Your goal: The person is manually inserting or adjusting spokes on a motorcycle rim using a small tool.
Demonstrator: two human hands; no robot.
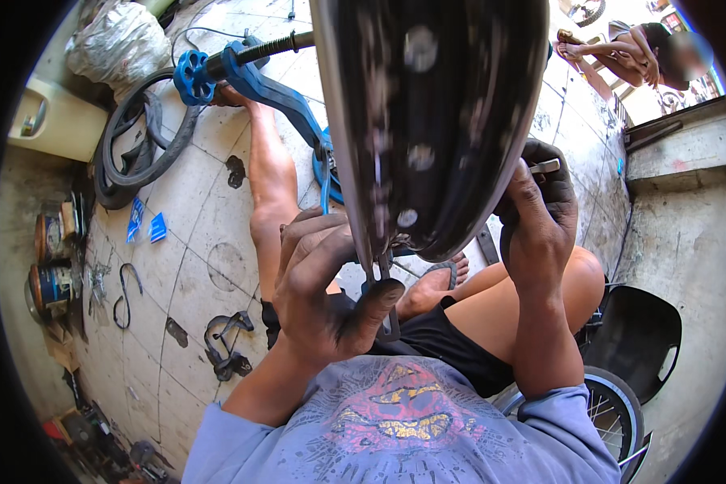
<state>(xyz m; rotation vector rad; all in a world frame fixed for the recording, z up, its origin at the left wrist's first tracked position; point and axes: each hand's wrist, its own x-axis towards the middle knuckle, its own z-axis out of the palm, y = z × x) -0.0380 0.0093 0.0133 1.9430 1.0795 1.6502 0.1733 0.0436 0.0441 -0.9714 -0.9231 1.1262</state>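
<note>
A black bicycle wheel rim point(460, 105) stands upright in front of me, held in a blue wheel truing stand point(278, 101). The rim's inner face looks slightly smeared. My left hand point(319, 274) is closed at the rim's lower left edge, thumb and fingers pinching a slotted metal gauge arm point(389, 327). Part of that arm is hidden by the thumb. On the rim's right side, my right hand point(540, 214) is closed with a small silver metal tool point(545, 166) sticking out between the fingers. The rest of the tool is hidden.
Black tyres point(149, 133) lie on the tiled floor at the left, near blue packets point(157, 227) and a black strap point(227, 343). Tins point(50, 286) line the left wall. A spoked wheel point(613, 411) is close at my right. Another person point(645, 52) sits at the far right.
</note>
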